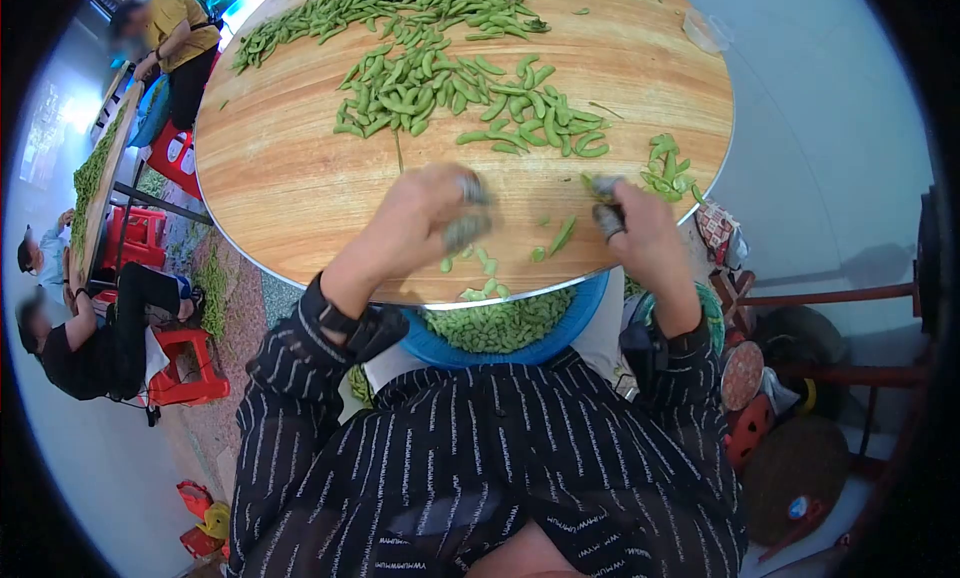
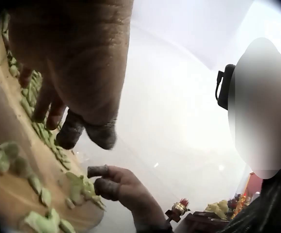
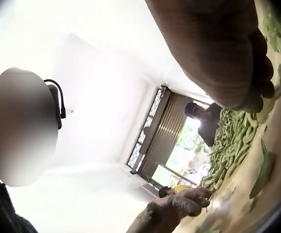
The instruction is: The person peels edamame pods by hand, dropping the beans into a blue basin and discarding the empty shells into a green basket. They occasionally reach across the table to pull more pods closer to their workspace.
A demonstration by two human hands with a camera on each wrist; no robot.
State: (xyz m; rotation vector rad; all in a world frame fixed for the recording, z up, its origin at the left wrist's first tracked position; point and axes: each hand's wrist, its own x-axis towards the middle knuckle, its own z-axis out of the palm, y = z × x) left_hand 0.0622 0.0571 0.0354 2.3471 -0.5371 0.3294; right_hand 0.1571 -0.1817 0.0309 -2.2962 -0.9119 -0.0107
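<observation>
Over the near part of the round wooden table [image 1: 290, 193], my left hand [image 1: 425, 218] is blurred, its wrapped thumb and forefinger apart with nothing between them. In the left wrist view its other fingers [image 2: 43, 102] hang loosely extended. My right hand [image 1: 645, 228], also with wrapped thumb and forefinger, pinches a green soybean pod [image 1: 588, 182] at its fingertips, low over the tabletop; the right wrist view shows this pod [image 3: 265, 111] partly hidden by the fingers. Between the hands lie a loose pod [image 1: 563, 236] and, near the edge, several shelled beans or pods [image 1: 487, 290].
A pod heap [image 1: 400, 93] spreads across the table's middle and far side. A small pile of pods [image 1: 668, 168] lies at the right edge. Below the near edge, a blue basin [image 1: 590, 313] holds shelled beans [image 1: 500, 323]. People sit and stand around another table [image 1: 105, 183] on the left.
</observation>
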